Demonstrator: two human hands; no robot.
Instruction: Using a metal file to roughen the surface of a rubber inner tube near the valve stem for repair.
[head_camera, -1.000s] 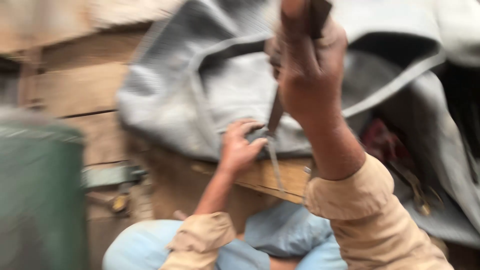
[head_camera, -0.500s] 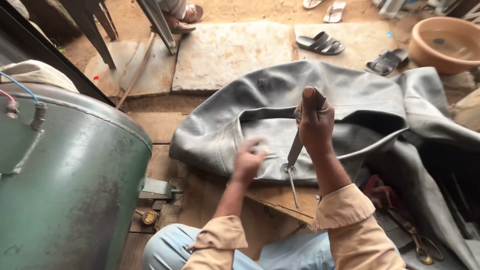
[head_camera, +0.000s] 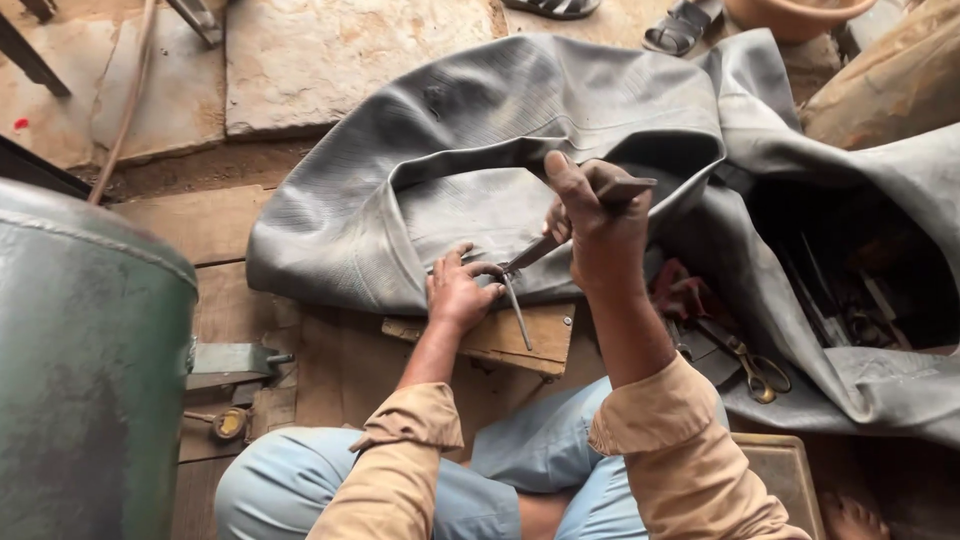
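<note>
While raised, right hand (head_camera: 600, 225) (fisted) above rubber tube (head_camera: 450, 160).

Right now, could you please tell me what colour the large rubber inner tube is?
The rubber inner tube is dull grey, seen best in the head view.

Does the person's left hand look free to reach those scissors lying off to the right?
Probably not easily. The left hand is pressing on the grey rubber tube, and the right forearm crosses between it and the scissors.
</note>
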